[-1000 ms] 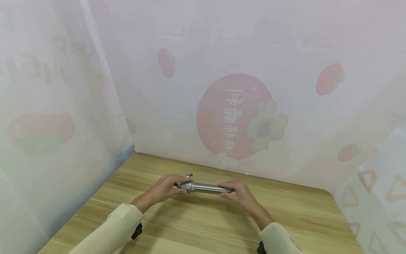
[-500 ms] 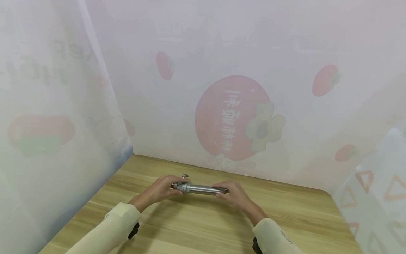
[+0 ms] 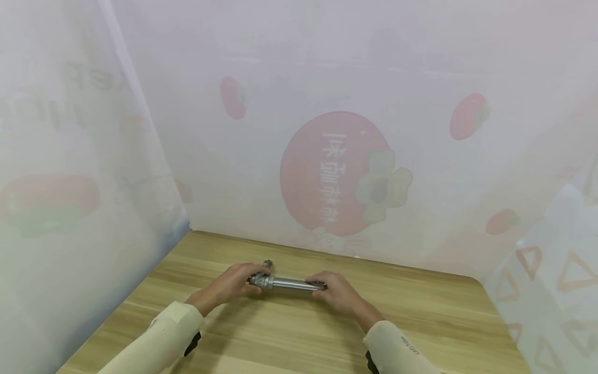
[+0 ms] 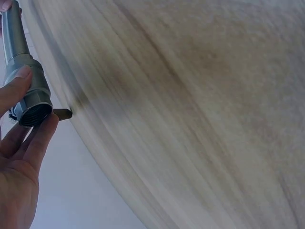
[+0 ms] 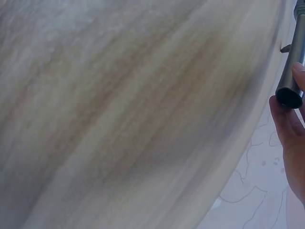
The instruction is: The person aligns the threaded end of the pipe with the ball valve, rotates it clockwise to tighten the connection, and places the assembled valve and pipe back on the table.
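A grey metal pipe [image 3: 293, 284] lies lengthwise between my two hands, held over the wooden table. On its left end is a valve-like fitting [image 3: 262, 281] with a short side stub [image 3: 267, 264] pointing away from me. My left hand [image 3: 230, 283] grips this fitting between thumb and fingers. In the left wrist view the fitting's hexagonal end [image 4: 34, 112] faces the camera, its bore threaded inside. At the plain end, my right hand [image 3: 340, 294] pinches the pipe with thumb above and fingers below. The right wrist view shows that end's round, dark opening [image 5: 289, 97].
The wood-grain table [image 3: 280, 340] has a rounded far right corner. White sheets printed with red fruit [image 3: 327, 176] hang behind it and along the left side. Another sheet with triangle outlines [image 3: 556, 291] hangs at the right.
Both hands have shifted slightly left with the pipe between them. The side stub leans a little more to the right than before. The head view has turned slightly right.
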Demonstrator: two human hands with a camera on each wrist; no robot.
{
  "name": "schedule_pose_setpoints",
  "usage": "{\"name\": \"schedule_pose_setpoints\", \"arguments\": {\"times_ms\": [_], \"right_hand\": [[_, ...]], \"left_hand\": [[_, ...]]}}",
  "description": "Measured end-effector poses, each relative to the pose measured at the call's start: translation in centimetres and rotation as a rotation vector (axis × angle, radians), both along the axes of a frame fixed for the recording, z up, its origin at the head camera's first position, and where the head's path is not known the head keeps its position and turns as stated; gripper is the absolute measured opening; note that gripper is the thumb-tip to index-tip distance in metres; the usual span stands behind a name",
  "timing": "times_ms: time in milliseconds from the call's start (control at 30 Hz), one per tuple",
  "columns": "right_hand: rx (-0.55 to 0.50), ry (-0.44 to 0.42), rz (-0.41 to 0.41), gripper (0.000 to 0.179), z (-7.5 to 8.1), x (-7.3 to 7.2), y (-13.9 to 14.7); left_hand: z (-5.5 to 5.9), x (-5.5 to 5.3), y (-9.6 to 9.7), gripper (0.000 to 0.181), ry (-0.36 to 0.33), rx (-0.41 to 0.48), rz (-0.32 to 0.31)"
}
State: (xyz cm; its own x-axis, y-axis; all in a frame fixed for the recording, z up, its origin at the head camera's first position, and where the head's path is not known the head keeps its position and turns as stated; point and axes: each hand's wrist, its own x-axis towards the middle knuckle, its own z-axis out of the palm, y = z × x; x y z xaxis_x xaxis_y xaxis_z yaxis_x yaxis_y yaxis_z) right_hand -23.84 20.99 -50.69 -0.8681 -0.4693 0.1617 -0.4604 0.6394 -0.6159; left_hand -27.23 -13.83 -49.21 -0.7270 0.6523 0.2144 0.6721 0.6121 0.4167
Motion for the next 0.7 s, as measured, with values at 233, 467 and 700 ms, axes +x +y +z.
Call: {"name": "schedule_pose_setpoints", "arguments": {"times_ms": [233, 467, 700], "right_hand": [[0.024, 0.032, 0.021, 0.036, -0.6, -0.2, -0.4], [0.039, 0.009, 0.029, 0.036, -1.1, -0.1, -0.7], [0.028, -0.009, 0.026, 0.035, -1.1, 0.0, -0.9]], "left_hand": [[-0.4, 0.0, -0.2, 0.053, -0.015, -0.01, 0.005], [-0.7, 0.3, -0.5, 0.053, 0.007, -0.032, -0.01], [-0.9, 0.3, -0.8, 0.051, 0.012, -0.046, -0.007]]}}
